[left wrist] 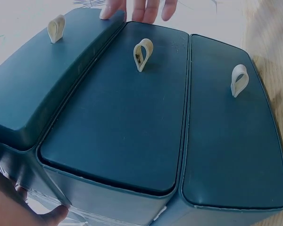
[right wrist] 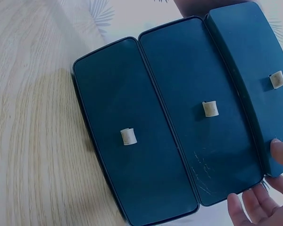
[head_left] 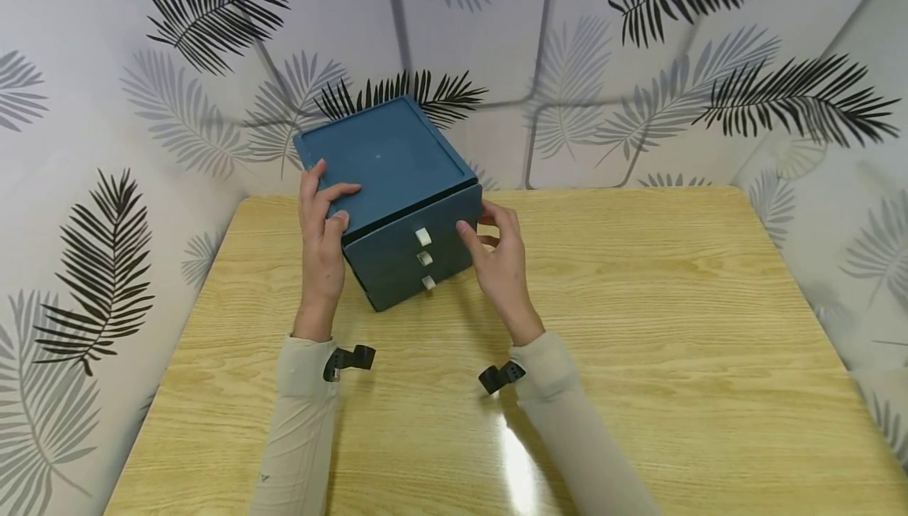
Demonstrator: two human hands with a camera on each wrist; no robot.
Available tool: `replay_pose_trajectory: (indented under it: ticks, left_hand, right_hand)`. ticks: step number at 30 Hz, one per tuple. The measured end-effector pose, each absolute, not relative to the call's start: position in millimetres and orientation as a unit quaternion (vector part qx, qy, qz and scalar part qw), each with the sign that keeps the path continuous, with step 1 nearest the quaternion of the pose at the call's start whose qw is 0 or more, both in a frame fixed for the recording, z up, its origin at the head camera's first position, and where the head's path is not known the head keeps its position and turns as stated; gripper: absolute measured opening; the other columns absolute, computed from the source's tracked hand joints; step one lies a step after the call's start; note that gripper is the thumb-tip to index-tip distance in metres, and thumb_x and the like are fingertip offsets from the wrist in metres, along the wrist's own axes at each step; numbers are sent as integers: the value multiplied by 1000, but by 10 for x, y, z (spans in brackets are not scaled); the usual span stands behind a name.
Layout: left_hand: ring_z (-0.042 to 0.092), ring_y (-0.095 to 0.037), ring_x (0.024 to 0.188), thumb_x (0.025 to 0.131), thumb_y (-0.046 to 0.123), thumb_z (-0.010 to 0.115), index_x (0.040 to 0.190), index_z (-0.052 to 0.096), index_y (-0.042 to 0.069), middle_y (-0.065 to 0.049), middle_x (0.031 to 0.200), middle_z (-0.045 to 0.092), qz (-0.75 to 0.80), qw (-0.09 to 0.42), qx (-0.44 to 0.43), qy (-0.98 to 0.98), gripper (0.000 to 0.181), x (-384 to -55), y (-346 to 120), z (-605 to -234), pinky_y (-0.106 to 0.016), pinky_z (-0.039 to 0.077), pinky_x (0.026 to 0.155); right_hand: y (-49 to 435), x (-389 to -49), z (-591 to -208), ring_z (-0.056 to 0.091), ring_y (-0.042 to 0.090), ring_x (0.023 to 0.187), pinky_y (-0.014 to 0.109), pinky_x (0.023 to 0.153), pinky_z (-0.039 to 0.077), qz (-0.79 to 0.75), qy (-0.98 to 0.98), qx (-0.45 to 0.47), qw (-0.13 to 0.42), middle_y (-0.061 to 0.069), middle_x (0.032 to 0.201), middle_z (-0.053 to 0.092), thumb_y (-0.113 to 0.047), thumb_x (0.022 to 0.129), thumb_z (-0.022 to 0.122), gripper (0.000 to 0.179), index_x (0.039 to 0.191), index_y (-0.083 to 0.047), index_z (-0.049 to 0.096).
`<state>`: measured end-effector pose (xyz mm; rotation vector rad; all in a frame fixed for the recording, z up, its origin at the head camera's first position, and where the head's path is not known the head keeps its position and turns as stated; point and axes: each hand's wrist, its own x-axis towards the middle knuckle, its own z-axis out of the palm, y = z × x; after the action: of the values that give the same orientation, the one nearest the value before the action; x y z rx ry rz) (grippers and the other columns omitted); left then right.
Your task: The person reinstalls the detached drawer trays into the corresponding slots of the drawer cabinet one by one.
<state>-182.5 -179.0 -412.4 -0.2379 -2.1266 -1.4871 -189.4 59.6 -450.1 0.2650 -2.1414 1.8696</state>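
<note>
A dark blue box with three drawers (head_left: 386,165) stands turned at an angle on the table, each drawer front bearing a small pale loop pull. The top drawer (right wrist: 247,75) juts out slightly past the two below it. My left hand (head_left: 321,240) rests along the box's left upper edge, fingers spread over its top. At the right side, my right hand (head_left: 500,264) pinches the top drawer's end, its thumb on the front and its fingers behind the edge. In the left wrist view the left thumb (left wrist: 54,215) lies by the box's corner.
The wood-grain table (head_left: 660,327) extends on both sides and in front of the box. A pale wall covering (head_left: 468,27) with leaf prints rises behind and at the sides. Each sleeve cuff carries a black wrist camera (head_left: 355,358).
</note>
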Motion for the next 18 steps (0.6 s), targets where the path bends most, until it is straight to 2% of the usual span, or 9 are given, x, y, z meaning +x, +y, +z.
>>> replay_pose_trajectory:
  ticks: [3,9,18]
  left_hand:
    - [1,-23,165,98,25,41,130,67,10,4,172,26,-550,263,-85,-788,44,-1820,-1790,-4117,-54,4,132]
    - [0,-15,165,97,23,41,130,68,13,8,171,26,-552,261,-80,-788,44,-1811,-1782,-4114,-53,4,132]
    - [-2,-15,165,99,24,41,130,67,11,7,172,25,-555,258,-85,-786,43,-1797,-1763,-4109,-54,5,132]
  right_hand:
    - [591,-1908,-4505,55,31,123,46,100,52,649,-741,89,149,16,135,55,-25,100,69,46,141,-6,58]
    - [574,-1941,-4504,58,29,121,40,96,52,646,-741,81,163,15,131,59,-24,100,69,42,136,-5,59]
    - [572,-1981,-4518,60,33,118,47,95,52,652,-733,77,177,16,127,62,-23,98,71,38,129,-4,62]
